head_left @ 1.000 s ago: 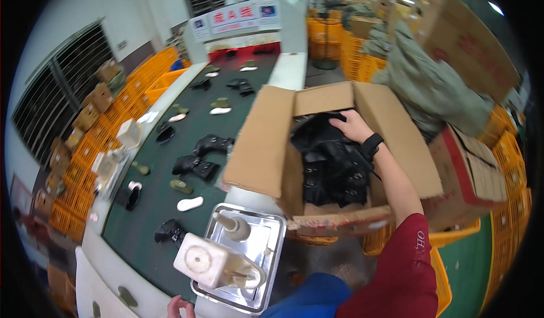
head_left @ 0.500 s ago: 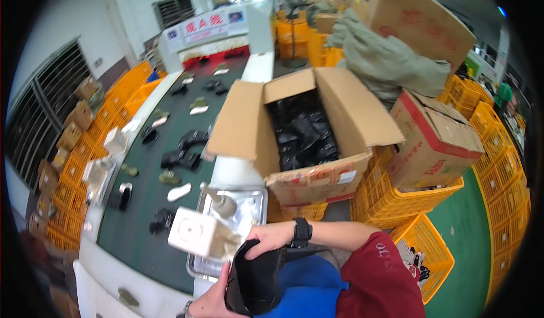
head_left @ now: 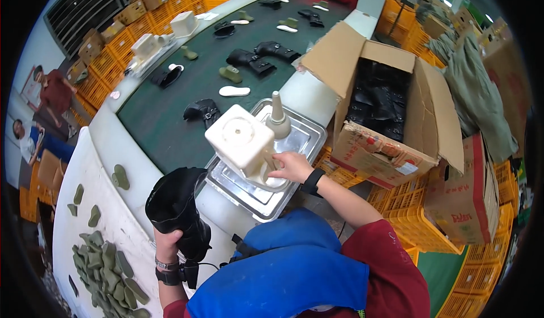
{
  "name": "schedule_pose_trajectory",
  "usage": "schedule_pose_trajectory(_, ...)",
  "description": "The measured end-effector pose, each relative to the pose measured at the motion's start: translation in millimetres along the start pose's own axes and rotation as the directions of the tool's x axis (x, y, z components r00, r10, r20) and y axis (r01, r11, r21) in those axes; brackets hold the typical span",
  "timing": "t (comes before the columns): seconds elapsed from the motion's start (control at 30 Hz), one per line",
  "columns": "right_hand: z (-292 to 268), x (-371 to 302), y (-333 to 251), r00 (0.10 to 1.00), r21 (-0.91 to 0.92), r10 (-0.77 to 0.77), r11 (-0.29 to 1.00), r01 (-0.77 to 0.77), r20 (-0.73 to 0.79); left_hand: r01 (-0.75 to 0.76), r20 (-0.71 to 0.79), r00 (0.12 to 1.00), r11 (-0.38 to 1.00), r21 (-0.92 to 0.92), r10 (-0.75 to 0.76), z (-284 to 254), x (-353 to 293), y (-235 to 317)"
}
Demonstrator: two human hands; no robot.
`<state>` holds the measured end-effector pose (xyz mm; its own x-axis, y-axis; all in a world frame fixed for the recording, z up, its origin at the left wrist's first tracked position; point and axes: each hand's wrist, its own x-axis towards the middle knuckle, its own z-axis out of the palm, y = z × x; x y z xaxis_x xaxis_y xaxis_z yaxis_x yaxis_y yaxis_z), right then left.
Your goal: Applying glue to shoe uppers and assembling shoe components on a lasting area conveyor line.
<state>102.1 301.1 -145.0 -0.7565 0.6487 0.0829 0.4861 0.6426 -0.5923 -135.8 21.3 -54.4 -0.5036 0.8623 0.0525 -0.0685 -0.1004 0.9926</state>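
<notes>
My left hand (head_left: pixel 168 243) is closed around a black boot (head_left: pixel 178 205) and holds it up left of the tray, its wide opening facing me. My right hand (head_left: pixel 292 168) reaches to the open side of a white square plastic jug (head_left: pixel 241 139). Its fingers are bent together at the jug's cut edge; whatever they pinch is hidden. The jug rests on a shiny metal tray (head_left: pixel 266 209). Behind it on the same tray stands a beige bottle with a tapered nozzle (head_left: pixel 279 122).
A dark green conveyor (head_left: pixel 164 111) carries black boots (head_left: pixel 249 62), white insoles (head_left: pixel 234 91) and green foot-shaped pieces (head_left: pixel 230 74). Several more green pieces (head_left: pixel 105 267) lie heaped on a white table at left. At right stands an open carton (head_left: pixel 385 154) of black boots. Two people are at far left.
My right hand has left the boot and moved to the white jug. The left hand has carried the boot leftward, beside the tray. My view has turned, showing the left table.
</notes>
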Motion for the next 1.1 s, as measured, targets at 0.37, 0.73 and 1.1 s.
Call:
schedule_pose_trajectory(0.37, -2.9, -16.1, 22.9, 0.986, 0.293, 0.064, 0.956, -0.017, -0.153, 0.216, 0.220, 0.961, 0.952, -0.216, -0.168, -3.9, 20.6, -11.8)
schedule_pose_trajectory(0.73, -11.8, -30.1, 36.2, 0.955, 0.377, 0.133, 0.926, -0.025, -0.265, 0.307, 0.383, 0.898, 0.933, -0.189, -0.217, 4.7, 31.1, 0.3)
schedule_pose_trajectory(1.1, -115.9, -5.8, -56.3, 0.997, 0.990, 0.068, 0.137, 0.028, -0.038, 0.428, 0.625, 0.726, 0.900, -0.086, -0.286, 28.0, 38.5, -16.1)
